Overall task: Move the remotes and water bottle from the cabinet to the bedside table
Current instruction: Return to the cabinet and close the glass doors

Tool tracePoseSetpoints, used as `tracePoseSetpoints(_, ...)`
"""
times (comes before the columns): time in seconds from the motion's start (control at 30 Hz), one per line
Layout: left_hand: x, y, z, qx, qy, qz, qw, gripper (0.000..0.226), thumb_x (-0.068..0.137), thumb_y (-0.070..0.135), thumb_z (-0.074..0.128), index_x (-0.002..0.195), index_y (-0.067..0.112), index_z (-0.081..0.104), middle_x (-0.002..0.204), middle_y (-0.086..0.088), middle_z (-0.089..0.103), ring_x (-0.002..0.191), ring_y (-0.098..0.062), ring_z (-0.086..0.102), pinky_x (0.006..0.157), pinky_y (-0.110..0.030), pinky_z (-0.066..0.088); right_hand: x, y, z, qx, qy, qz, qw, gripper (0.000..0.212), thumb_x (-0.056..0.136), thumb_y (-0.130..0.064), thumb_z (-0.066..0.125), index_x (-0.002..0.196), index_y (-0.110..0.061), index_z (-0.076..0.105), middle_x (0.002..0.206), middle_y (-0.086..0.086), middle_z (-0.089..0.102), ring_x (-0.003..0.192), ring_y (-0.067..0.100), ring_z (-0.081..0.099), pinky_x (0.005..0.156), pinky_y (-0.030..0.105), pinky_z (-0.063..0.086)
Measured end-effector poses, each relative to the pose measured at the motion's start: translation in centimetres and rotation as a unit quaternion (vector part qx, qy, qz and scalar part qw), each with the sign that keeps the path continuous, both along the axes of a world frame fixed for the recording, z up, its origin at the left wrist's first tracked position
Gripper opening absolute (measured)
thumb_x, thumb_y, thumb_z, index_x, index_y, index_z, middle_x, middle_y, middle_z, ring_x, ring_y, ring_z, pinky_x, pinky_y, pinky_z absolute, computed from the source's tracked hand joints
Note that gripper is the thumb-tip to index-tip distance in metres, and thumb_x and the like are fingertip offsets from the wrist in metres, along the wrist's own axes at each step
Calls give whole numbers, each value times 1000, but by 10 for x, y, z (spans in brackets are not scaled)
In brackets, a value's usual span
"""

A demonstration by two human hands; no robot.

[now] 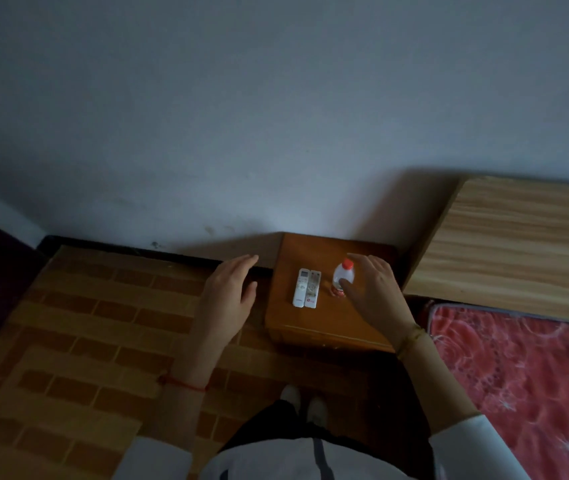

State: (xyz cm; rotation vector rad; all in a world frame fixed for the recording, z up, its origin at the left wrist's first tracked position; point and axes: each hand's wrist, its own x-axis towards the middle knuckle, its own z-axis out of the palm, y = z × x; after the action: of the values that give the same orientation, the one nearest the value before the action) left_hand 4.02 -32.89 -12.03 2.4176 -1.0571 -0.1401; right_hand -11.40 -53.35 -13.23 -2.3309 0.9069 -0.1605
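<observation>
On the far left we saw a brick-patterned floor (pixel 78 327) running up to a pale wall (pixel 241 116). Over that floor, just left of the bedside table (pixel 286 317), our left hand (pixel 229 294) hovered flat with the fingers spread and loose, gripping nothing; a red string (pixel 181 383) circled its wrist. On the wooden tabletop two white remotes (pixel 306 288) lay side by side, touching along their long edges, pointing toward the wall. Just right of them the water bottle (pixel 342 276) stood upright with its red cap on. Our right hand (pixel 375 294) was beside the bottle, fingers extended and parted, the thumb crossing in front of the bottle's lower half; we could not tell whether it touched the plastic, but the hand was not closed round it. A gold bracelet (pixel 411 336) sat on that wrist. Further right were a light wooden headboard (pixel 518 244) and a red patterned blanket (pixel 525 368).
</observation>
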Motion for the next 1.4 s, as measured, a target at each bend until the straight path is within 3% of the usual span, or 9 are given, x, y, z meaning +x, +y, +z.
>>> tracePoseSetpoints(0.27, -13, 77, 17, 0, 24, 152, 988, 48, 95, 21, 51, 142, 22, 41, 144, 2, 45, 133, -12, 39, 108, -24, 33, 50, 46, 23, -11, -26, 170, 985, 48, 92, -33, 56, 136, -22, 42, 142, 3, 45, 138, 21, 29, 112, 38, 27)
tracePoseSetpoints(0.4, -23, 127, 23, 2, 21, 233, 972, 48, 95, 23, 51, 142, 21, 41, 143, 0, 46, 133, -16, 41, 110, -32, 36, 83, 84, 31, -15, -33, 266, 963, 50, 90, -33, 57, 135, -16, 44, 136, 7, 51, 133, 26, 37, 110, 38, 33)
tracePoseSetpoints(0.53, -35, 183, 23, -12, 20, 312, 950, 46, 96, 27, 48, 141, 20, 42, 142, 1, 47, 131, -15, 42, 111, -37, 36, 116, 138, 37, -12, -27, 359, 933, 50, 92, -37, 53, 137, -20, 42, 138, 1, 48, 134, 20, 34, 111, 35, 31)
tracePoseSetpoints(0.77, -58, 292, 26, -28, 19, 463, 886, 46, 96, 24, 50, 141, 22, 42, 142, 1, 48, 131, -18, 44, 109, -37, 36, 169, 261, 39, -18, -24, 510, 860, 46, 94, -35, 51, 137, -19, 43, 140, 2, 47, 134, 23, 37, 111, 39, 33)
tracePoseSetpoints(0.93, -75, 387, 26, -10, 9, 551, 835, 46, 93, 19, 54, 138, 16, 46, 137, -6, 53, 126, -24, 49, 104, -35, 36, 198, 376, 37, 22, -5, 578, 816, 46, 91, -37, 53, 133, -20, 45, 135, 2, 52, 126, 19, 45, 96, 23, 35)
tracePoseSetpoints(1.1, -87, 487, 23, 8, 5, 624, 782, 46, 92, 23, 54, 138, 22, 46, 137, -4, 52, 123, -23, 52, 103, -39, 40, 224, 497, 34, 38, -16, 644, 764, 52, 90, -37, 54, 139, -25, 38, 143, 0, 45, 134, 20, 38, 109, 43, 38)
tracePoseSetpoints(1.2, -92, 533, 24, 24, -3, 647, 762, 45, 91, 23, 57, 136, 19, 49, 134, -4, 56, 122, -24, 53, 102, -41, 43, 239, 557, 34, 18, -14, 677, 735, 55, 90, -38, 53, 140, -27, 35, 146, -3, 40, 137, 18, 33, 110, 41, 36)
tracePoseSetpoints(1.3, -95, 568, 28, 38, 11, 675, 737, 46, 91, 21, 57, 136, 17, 48, 133, -5, 57, 122, -24, 54, 101, -43, 45, 250, 607, 31, -2, -10, 706, 709, 53, 92, -38, 52, 140, -25, 35, 147, -3, 37, 139, 17, 29, 111, 32, 24)
tracePoseSetpoints(1.4, -94, 604, 26, 29, 19, 699, 714, 46, 91, 20, 57, 136, 19, 47, 131, -5, 58, 120, -26, 56, 99, -49, 45, 265, 653, 32, -8, -16, 731, 682, 52, 91, -39, 53, 139, -26, 38, 143, -3, 42, 135, 18, 34, 108, 31, 27)
